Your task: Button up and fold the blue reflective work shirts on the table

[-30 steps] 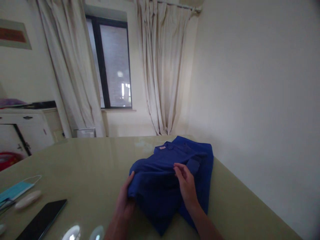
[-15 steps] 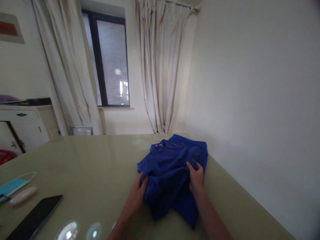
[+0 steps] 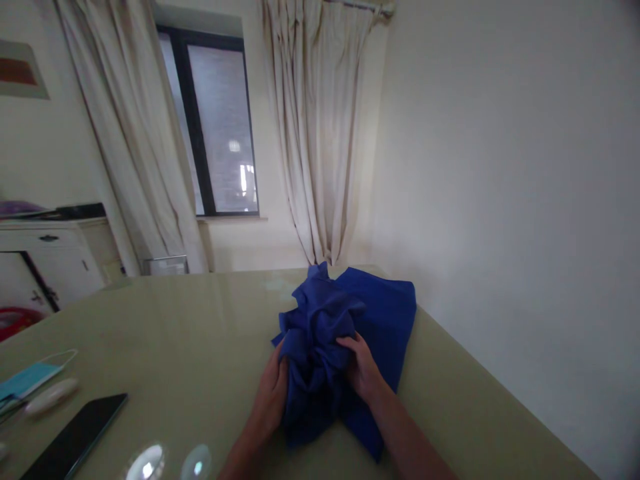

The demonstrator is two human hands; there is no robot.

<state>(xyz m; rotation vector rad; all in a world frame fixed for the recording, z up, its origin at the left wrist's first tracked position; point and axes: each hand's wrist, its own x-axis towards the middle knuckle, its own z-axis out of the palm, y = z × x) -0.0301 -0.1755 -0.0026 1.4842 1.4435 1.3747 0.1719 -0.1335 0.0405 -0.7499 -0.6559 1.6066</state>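
A blue shirt (image 3: 320, 320) is bunched up in a crumpled heap on the table (image 3: 185, 347). My left hand (image 3: 271, 390) grips its left side, the fingers partly hidden by the folds. On the other side, my right hand (image 3: 364, 368) is closed on the gathered cloth, with the thumb and a finger showing at the edge. A flatter spread of blue cloth (image 3: 387, 303) lies behind and to the right, reaching down under the heap. I cannot tell whether it belongs to the same garment.
At the left lie a black phone (image 3: 77, 433), a pale oval object (image 3: 51, 397) and a light blue face mask (image 3: 27, 380). Two shiny round spots show at the bottom edge. A bare wall (image 3: 500, 200) runs along the table's right side; curtains (image 3: 320, 133) hang beyond it.
The shirt has gone from loosely spread, with its collar showing, to a bunched heap. My right hand has moved left, towards my left hand, drawing the cloth together.
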